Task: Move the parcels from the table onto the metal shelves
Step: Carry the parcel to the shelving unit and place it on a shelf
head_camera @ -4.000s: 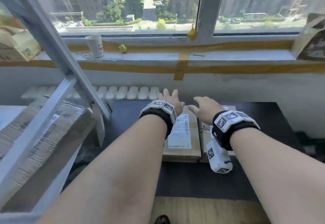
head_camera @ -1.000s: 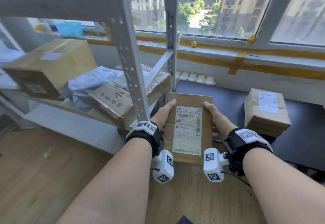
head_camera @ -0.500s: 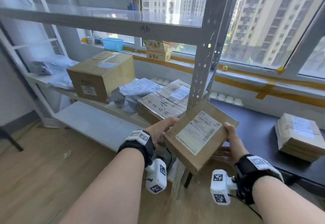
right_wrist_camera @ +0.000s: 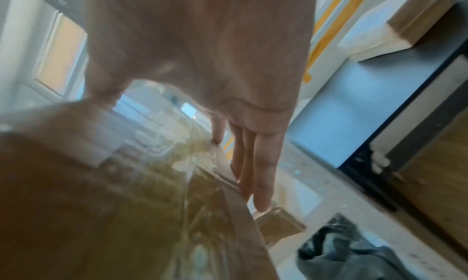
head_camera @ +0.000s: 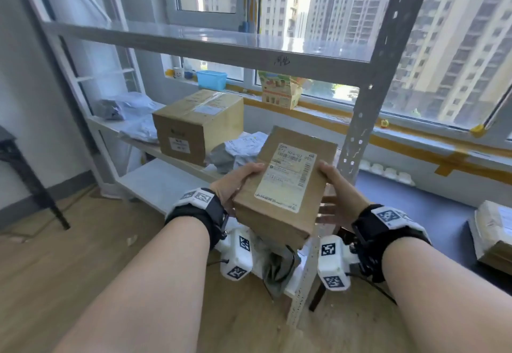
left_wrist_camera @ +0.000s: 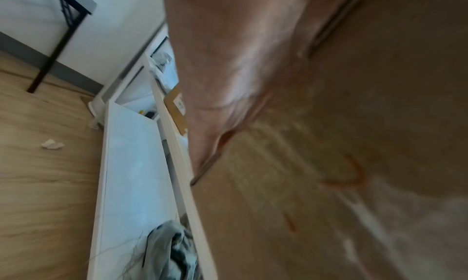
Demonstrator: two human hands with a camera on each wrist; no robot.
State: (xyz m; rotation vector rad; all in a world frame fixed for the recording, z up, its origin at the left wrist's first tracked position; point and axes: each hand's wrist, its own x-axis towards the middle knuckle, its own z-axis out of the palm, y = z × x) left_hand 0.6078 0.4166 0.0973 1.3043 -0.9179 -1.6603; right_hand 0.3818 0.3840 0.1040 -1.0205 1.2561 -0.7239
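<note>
Brown corrugated cardboard parcel (head_camera: pixel 285 183), flat and rectangular with a white printed shipping label on its upper face, is held in the air between both hands, tilted, in front of the grey perforated metal upright (head_camera: pixel 357 142) of the metal shelves (head_camera: pixel 194 44). The left hand (head_camera: pixel 235 183) is clamped on the left edge, thumb laid over the top face; its other fingers are hidden beneath. The right hand (head_camera: pixel 336 195) is set against the right edge, thumb on top, and the right wrist view shows its fingers (right_wrist_camera: pixel 255 176) straight and pressed together along the underside. The step in hand is judged to be the carry toward the rack, with placement not yet made. The middle shelf already carries a large brown cardboard box (head_camera: pixel 196 123) and grey plastic mailer bags (head_camera: pixel 238 150). The next move is judged to require the parcel to be passed left of the upright, levelled, and lowered onto a free patch. A second labelled cardboard parcel (head_camera: pixel 493 231) is left on the dark counter (head_camera: pixel 415 214) at right.
</note>
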